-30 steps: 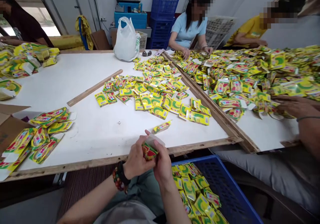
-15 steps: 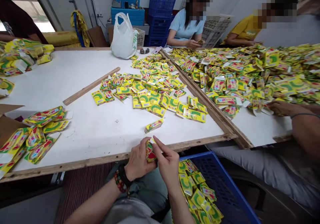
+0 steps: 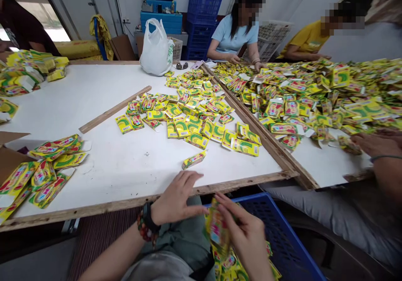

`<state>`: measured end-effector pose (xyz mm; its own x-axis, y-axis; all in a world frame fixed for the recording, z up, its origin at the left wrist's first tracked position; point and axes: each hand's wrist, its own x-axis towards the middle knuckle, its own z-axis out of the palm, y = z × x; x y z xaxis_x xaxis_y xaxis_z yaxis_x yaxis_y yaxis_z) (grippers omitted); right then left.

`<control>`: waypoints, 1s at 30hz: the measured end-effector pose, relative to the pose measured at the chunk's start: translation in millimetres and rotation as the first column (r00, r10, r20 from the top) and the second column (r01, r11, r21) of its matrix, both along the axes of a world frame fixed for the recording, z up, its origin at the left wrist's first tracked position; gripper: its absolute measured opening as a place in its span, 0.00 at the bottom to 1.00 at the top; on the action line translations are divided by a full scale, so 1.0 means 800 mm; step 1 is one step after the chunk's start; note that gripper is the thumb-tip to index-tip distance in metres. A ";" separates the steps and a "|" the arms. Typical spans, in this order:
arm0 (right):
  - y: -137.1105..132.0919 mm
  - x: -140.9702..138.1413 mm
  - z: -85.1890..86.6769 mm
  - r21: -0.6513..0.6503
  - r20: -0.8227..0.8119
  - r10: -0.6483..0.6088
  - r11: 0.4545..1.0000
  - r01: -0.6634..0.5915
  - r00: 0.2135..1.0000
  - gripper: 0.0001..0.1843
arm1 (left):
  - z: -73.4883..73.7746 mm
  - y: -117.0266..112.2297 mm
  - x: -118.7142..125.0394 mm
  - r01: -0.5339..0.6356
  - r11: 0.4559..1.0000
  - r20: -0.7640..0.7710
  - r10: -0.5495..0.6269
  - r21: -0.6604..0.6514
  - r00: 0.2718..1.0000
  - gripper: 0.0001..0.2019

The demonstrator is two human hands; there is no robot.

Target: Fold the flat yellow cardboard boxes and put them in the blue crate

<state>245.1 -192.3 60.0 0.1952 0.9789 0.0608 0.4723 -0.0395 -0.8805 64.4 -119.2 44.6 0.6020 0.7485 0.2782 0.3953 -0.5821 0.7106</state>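
In my right hand (image 3: 243, 226) is a small yellow carton (image 3: 217, 228), blurred by motion, held above a blue plastic crate (image 3: 290, 239). More such cartons lie inside that crate. My left hand (image 3: 179, 197) is over the table's front edge, fingers stretched and thumb apart, with nothing in it. The thumb points toward the held carton; whether it touches cannot be made out. Just beyond my left hand a single yellow carton (image 3: 194, 159) lies on the white table (image 3: 119, 163).
Several flat cartons (image 3: 188, 126) spread across the middle. A loose wooden strip (image 3: 114, 109) lies left, and a wooden divider (image 3: 251, 122) runs right. Beyond it is a large carton heap (image 3: 314, 88), with co-workers around. A white plastic bag (image 3: 156, 50) stands at the back.
My right hand has moved right and down with the carton, from the table edge to over the crate. My left hand has let go of the carton and opened.
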 end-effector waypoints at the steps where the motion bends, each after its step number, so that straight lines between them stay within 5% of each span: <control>1: -0.005 0.017 0.002 -0.038 0.065 -0.058 0.997 0.061 0.996 0.20 | 0.008 0.017 0.007 -0.035 0.999 -0.060 0.037 0.032 0.998 0.32; 4: -0.001 0.043 0.000 -0.099 0.072 -0.137 0.985 0.143 0.988 0.28 | 0.017 0.073 0.034 -0.206 0.978 -0.359 0.199 0.019 0.912 0.28; 8: 0.041 0.027 -0.023 -0.114 -0.313 -0.166 0.984 0.136 0.935 0.34 | 0.017 0.103 0.048 -0.200 0.979 -0.434 0.168 -0.029 0.885 0.17; 13: 0.077 -0.016 -0.034 -0.109 -0.637 -0.064 0.994 -0.008 0.768 0.32 | 0.015 0.042 0.015 -0.120 0.990 0.032 0.122 -0.075 0.992 0.21; 16: 0.072 -0.041 -0.024 -0.080 -0.735 0.057 0.982 -0.169 0.675 0.29 | 0.001 0.002 0.010 -0.252 0.958 0.120 0.268 -0.133 0.956 0.37; 18: 0.067 -0.053 -0.018 -0.099 -0.758 0.035 0.981 -0.169 0.651 0.27 | -0.013 -0.013 0.015 -0.369 0.917 0.100 0.386 -0.153 0.917 0.44; 22: 0.060 -0.061 -0.014 -0.185 -0.821 -0.106 0.979 -0.086 0.561 0.17 | -0.047 -0.026 0.024 -0.418 0.908 0.127 0.416 -0.011 0.901 0.30; 24: 0.055 -0.060 -0.016 -0.193 -0.847 -0.091 0.971 -0.143 0.524 0.22 | -0.059 -0.029 0.023 -0.381 0.922 0.145 0.369 0.069 0.918 0.25; 26: 0.049 -0.057 -0.016 -0.148 -0.812 -0.010 0.971 -0.188 0.584 0.25 | -0.063 -0.032 0.020 -0.369 0.928 0.121 0.361 0.052 0.925 0.25; 30: 0.039 -0.057 -0.014 -0.037 -0.510 0.078 0.993 -0.113 0.856 0.19 | -0.049 -0.036 0.016 -0.365 0.918 0.007 0.370 -0.154 0.929 0.33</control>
